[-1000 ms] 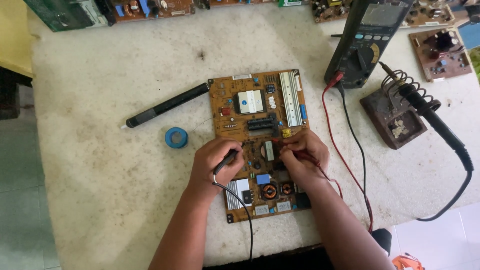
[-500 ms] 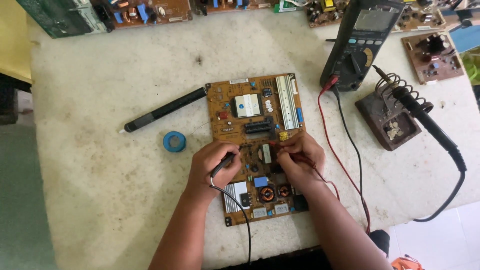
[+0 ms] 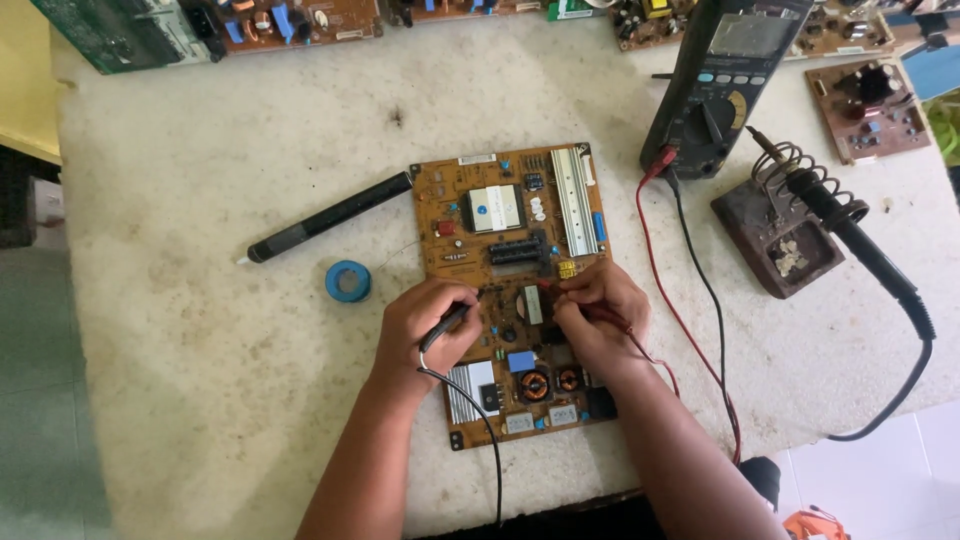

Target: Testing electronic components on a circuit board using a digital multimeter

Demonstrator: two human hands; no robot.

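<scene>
White and stained, the worktable (image 3: 200,330) carried a brown circuit board (image 3: 510,210) near the middle of its front edge. Both hands worked over the lower half of that board. The left hand (image 3: 425,325) had its fingers closed around a black probe (image 3: 448,322), whose tip touched the board near its centre, and a black wire ran from it toward the front edge. The right hand (image 3: 595,315) pinched a red probe (image 3: 575,300) in the same way, its tip just beside the other one. Red and black wires led to a dark meter (image 3: 725,80) standing near the back edge. It seemed that a measuring step was in hand; the next move would call for steady tips and a look at the meter. Left of the board lay a black pen-shaped tool (image 3: 330,215) and a blue tape roll (image 3: 348,281). Toward the right edge, a soldering iron (image 3: 850,225) rested in its spring stand.
</scene>
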